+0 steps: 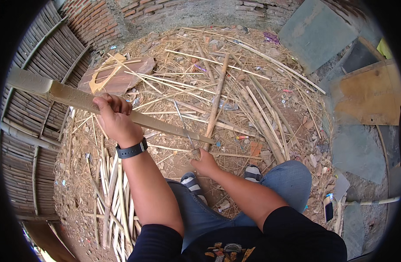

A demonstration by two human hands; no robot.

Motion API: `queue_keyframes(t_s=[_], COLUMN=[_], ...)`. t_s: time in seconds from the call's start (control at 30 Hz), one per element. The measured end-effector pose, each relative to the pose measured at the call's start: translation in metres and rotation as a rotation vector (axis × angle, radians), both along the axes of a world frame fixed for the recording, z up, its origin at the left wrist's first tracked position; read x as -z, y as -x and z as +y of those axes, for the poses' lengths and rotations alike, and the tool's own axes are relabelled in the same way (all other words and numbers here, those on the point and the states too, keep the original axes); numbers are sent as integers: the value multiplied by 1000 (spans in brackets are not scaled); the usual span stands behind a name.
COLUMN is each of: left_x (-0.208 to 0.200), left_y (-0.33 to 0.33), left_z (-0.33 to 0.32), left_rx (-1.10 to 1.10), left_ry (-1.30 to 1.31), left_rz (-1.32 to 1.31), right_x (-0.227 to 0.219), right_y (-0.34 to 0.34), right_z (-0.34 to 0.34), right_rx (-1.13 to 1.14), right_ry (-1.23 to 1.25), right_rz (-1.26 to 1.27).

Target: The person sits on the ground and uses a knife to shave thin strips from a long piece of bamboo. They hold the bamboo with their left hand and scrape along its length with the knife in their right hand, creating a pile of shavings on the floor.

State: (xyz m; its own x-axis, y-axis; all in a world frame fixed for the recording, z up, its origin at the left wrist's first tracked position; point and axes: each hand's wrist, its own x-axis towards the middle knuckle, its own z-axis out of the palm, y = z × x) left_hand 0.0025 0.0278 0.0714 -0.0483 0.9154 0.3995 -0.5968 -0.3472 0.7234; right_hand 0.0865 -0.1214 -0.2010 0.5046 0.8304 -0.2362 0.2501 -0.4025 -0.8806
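My left hand [118, 120] is closed around a long split bamboo piece [161, 124]. The bamboo slants from the upper left, where it is broad and has a node, down to a narrower end near the middle. A knife [183, 122] with a thin blade and a short wooden handle is gripped in my right hand [205, 163]. Its blade points up and away and crosses the bamboo near the narrower end; whether the edge is cutting into it I cannot tell. A dark band is on my left wrist.
Bamboo strips and poles [218, 100] litter the straw-covered ground ahead. A pile of split strips [115, 192] lies at left. Along the left runs a bamboo wall [30, 109], with a brick wall [152, 19] behind. Flat slabs [314, 35] and a phone [328, 208] are at right.
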Motion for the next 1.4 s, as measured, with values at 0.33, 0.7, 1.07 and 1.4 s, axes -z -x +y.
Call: queue_keyframes(t_s=[0.33, 0.7, 1.07, 1.4], left_x=[-1, 2, -1, 1], left_y=[-6, 0, -2, -1], left_z=[-8, -4, -4, -1], left_rx=[24, 43, -10, -2], left_ry=[-49, -41, -43, -20], left_rz=[42, 12, 42, 37], right_x=[16, 38, 8, 52], right_y=[-6, -4, -11, -8], right_z=[-12, -6, -14, -9], right_rx=[41, 60, 49, 74], right_ry=[75, 55, 125, 80], right_rz=[162, 209, 486, 256])
